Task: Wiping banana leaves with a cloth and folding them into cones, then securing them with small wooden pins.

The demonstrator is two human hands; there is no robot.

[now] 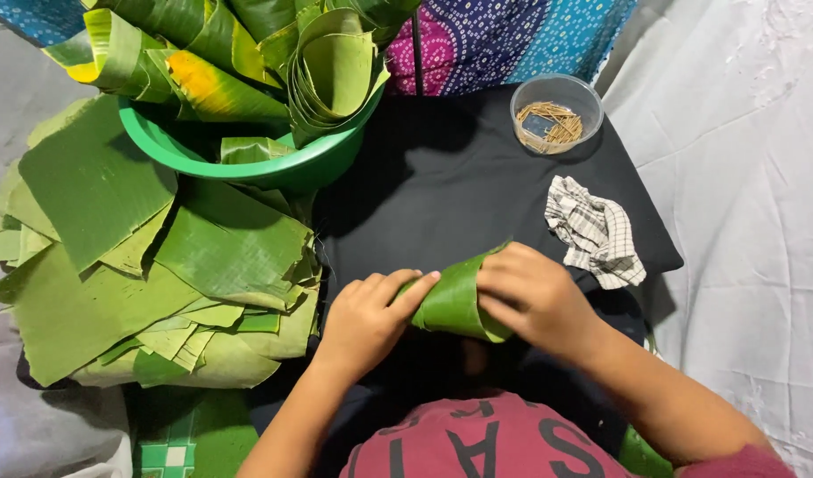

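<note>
While rolled leaf sits btw hands — left hand pinching end | right hand wrapped over.

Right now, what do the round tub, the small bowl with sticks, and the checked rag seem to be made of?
Green tub: probably plastic, with a smooth, even-coloured rim.
Small bowl: clear plastic or glass; the look leaves it open. The thin sticks show through the wall.
Checked rag: woven cloth, matte, crumpled into soft folds.
</note>
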